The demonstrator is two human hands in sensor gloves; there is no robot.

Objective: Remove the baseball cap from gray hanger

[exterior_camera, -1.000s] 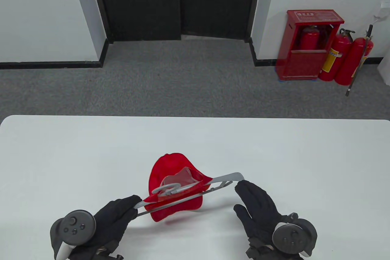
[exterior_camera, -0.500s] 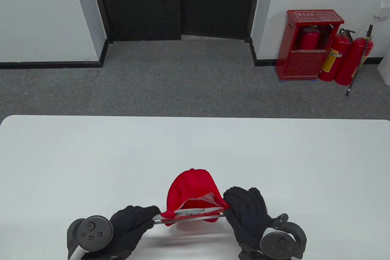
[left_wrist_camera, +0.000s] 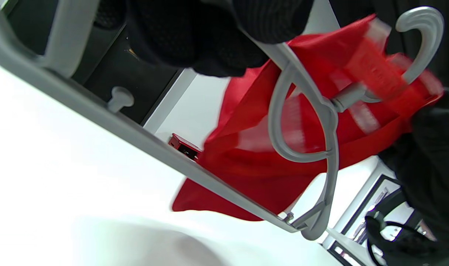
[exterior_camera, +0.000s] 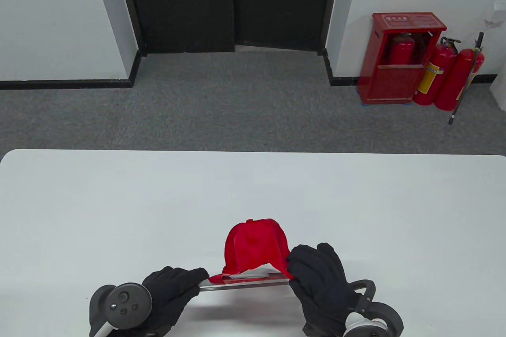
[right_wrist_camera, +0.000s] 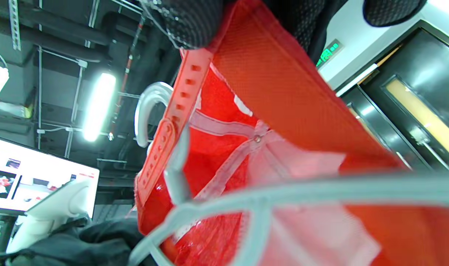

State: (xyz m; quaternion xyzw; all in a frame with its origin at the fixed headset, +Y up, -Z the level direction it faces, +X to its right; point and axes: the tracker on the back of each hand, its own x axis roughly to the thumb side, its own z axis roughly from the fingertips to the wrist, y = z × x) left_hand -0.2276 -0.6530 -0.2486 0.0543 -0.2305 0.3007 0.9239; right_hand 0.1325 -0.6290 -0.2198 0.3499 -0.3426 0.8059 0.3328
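White desk [exterior_camera: 118,202] across the lower half of the frame. Red cap [exterior_camera: 255,244] at lower centre; cannot tell whether touching the surface.

Left hand [exterior_camera: 174,285] and right hand [exterior_camera: 322,283] both clenched, knuckles up

Left hand [left_wrist_camera: 209,33] grips the gray hanger [left_wrist_camera: 195,162] carrying the red cap [left_wrist_camera: 268,173].

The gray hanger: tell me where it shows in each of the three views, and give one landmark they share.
Table view: the gray hanger lies as a thin horizontal bar low in the centre, between the left hand and right hand.
Left wrist view: bar runs diagonally from upper left to lower right, hook at upper right.
Right wrist view: blurred bar across the lower half, hook at centre left.
Shared landmark: the red baseball cap hanging on it.
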